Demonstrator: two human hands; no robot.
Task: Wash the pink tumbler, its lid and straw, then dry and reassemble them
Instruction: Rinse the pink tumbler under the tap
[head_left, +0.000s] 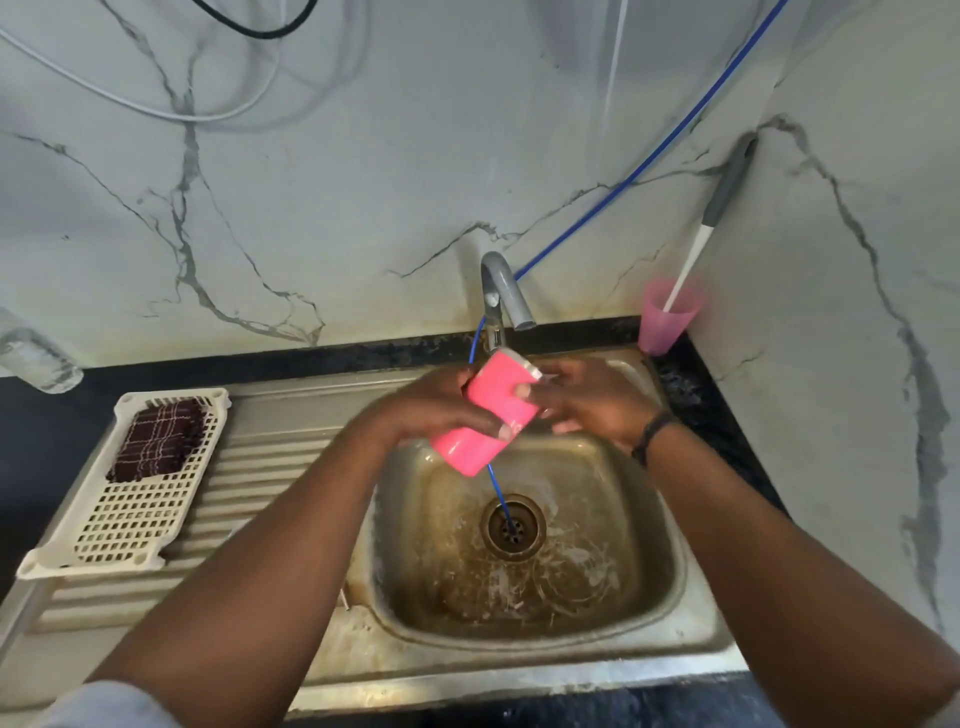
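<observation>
Both forearms reached over the sink (691, 587); the left hand (436, 410) gripped the tilted tumbler (485, 415) under the tap (501, 296), right hand (592, 400) curled at its rim (contents unclear). Wet, it could slip and drop into the basin

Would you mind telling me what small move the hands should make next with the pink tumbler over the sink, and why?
Probably tip the bright pink plastic tumbler so its open mouth meets the grey curved tap. The left hand grips its body, tilted over the stainless steel sink, while the right hand works at its rim; the mouth sits just below the spout.
</observation>
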